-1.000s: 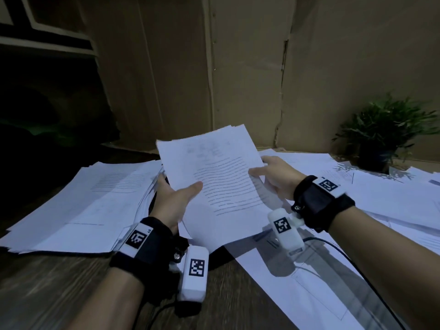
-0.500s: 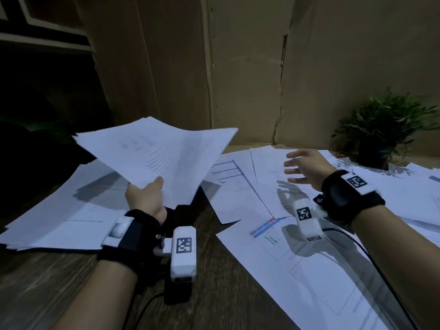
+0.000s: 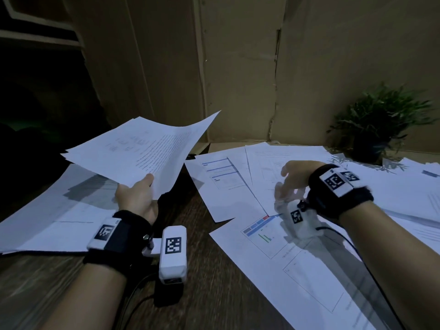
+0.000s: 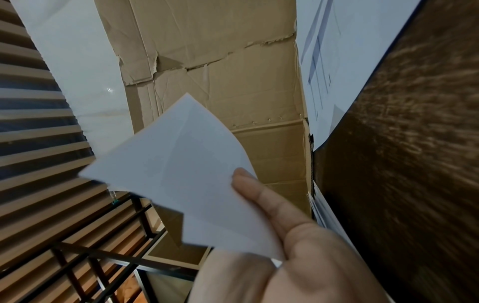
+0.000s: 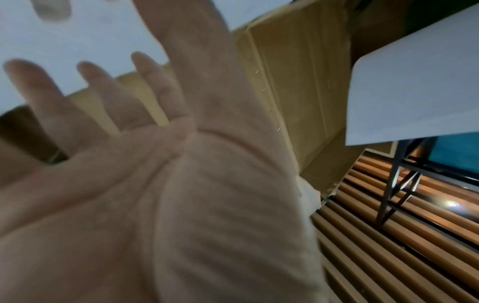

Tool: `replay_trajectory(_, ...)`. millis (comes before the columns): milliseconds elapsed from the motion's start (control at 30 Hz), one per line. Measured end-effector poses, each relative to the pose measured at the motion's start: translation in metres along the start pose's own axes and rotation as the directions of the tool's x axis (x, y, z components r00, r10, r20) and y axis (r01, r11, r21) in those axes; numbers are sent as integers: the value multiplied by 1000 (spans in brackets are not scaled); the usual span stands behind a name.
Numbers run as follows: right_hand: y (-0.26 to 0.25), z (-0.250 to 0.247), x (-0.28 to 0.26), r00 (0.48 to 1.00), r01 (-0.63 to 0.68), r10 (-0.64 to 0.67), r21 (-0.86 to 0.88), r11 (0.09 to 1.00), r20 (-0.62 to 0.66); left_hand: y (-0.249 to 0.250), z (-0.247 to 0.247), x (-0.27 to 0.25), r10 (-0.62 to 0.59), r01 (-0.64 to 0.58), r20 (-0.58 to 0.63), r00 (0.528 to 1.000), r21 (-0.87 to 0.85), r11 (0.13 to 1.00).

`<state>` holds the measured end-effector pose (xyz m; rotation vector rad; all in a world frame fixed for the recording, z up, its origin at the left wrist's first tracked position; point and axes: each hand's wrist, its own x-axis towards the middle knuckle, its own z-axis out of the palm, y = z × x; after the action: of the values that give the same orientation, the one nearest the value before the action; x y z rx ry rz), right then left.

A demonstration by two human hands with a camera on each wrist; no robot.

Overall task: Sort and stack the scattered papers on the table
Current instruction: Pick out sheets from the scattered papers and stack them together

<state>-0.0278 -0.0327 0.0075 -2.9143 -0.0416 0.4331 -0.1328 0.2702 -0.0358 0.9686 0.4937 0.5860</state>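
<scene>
The left hand point(image 3: 137, 201) pinches a thin sheaf of papers point(image 3: 140, 152) by its near corner, the thumb point(image 3: 148, 181) lying on top of the printed side and the other fingers hidden beneath. From the left wrist view the thumb point(image 4: 261, 196) presses along the sheaf's edge point(image 4: 186, 184), and the sheets fan up and away from the palm. The sheaf is lifted off the table point(image 3: 202, 270), tilted, with its far corner pointing toward the cardboard wall point(image 3: 238, 67). It hangs above the right edge of a pile of papers point(image 3: 54, 210) that lies flat on the table's left side, and its shadow falls on that pile.

The right hand point(image 3: 291, 179) holds nothing. Its fingers are spread and relaxed, blurred in the head view, and it hovers above the loose sheets point(image 3: 262, 167) scattered over the right half of the table. In the right wrist view the palm point(image 5: 155, 184) is open with the fingers point(image 5: 33, 92) apart, and a corner of the lifted sheaf point(image 5: 414, 92) shows well off to the side of it. Nearer the person a larger sheet with a chart point(image 3: 285, 258) lies partly under the right wrist. A small potted plant point(image 3: 373, 129) stands at the far right against the cardboard, with papers lying around its base.
</scene>
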Motion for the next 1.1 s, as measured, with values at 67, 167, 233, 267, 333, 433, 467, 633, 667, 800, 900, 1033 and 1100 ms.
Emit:
replay_trajectory(67, 14, -13, 9, 999, -27, 25, -77, 997, -35, 1, 0, 0, -13, 13, 19, 1000, -1, 1000)
replay_trajectory(167, 20, -21, 21, 1000, -16, 19, -257, 966, 11, 1, 1, 1, -16, 16, 35, 999, 1, 1000)
replay_trajectory(233, 16, -16, 26, 997, 10, 17, -338, 941, 77, 0, 1, 1, -15, 15, 42, 999, -8, 1000)
replay_trajectory(267, 12, -12, 26, 995, 24, 15, -382, 924, 98, 0, 1, 0, -15, 16, 45, 999, -8, 1000)
replay_trajectory(333, 3, -3, 27, 991, 52, 17, -484, 874, 136, 0, 2, -1, -13, 13, 54, 998, -10, 1000)
replay_trajectory(433, 0, 11, 41, 993, 76, -6, -599, 797, 118, -1, 3, -2, -15, 15, 62, 998, 2, 1000)
replay_trajectory(467, 2, 13, 49, 995, 81, -29, -633, 770, 91, -1, 3, -3, -20, 20, 64, 998, 2, 1000)
replay_trajectory(633, 16, 14, 101, 1000, 25, -27, -593, 804, 6, -2, 1, -2, -34, 34, 73, 997, -7, 999)
replay_trajectory(667, 12, 13, 98, 999, 34, -8, -608, 793, 46, -2, 1, -2, -34, 34, 74, 997, -7, 999)
replay_trajectory(800, 10, 15, 92, 998, 46, -4, -718, 694, 60, -2, 1, -2, -40, 41, 94, 995, -7, 999)
replay_trajectory(900, 18, 19, 105, 999, 29, 1, -726, 687, 41, -3, 1, -2, -35, 36, 94, 995, -3, 999)
replay_trajectory(1033, 33, 15, 118, 996, 60, -88, -729, 682, -1, -3, 1, -2, -38, 39, 99, 994, 1, 999)
replay_trajectory(1100, 14, 5, 84, 990, 101, -140, -737, 669, 9, -3, 1, -1, -34, 33, 101, 994, 13, 999)
